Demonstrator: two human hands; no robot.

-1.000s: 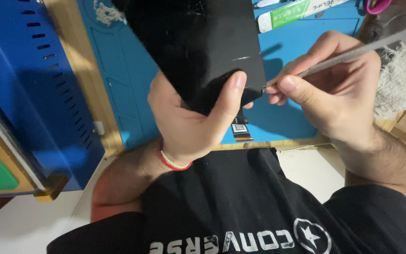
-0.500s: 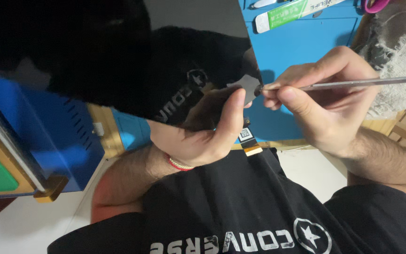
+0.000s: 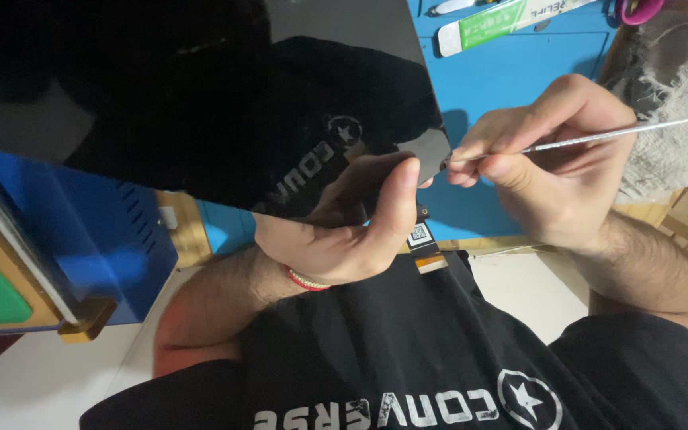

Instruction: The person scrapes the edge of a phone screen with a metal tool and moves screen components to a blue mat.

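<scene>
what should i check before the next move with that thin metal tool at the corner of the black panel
1. Left hand grips the black glossy panel firmly near its lower corner: ok, thumb pressed on the front.
2. Right hand controls the thin metal tool in a pinch grip: ok.
3. Tool tip sits at the panel's corner edge, not on its face: cannot tell, fingers hide the tip.
4. Flex cable hanging below the panel is free of the tool: ok, it dangles under the thumb, apart from the tip.
5. Panel surface undamaged: cannot tell, reflections cover it.
6. Blue mat under the hands is free of loose things: ok there.
</scene>
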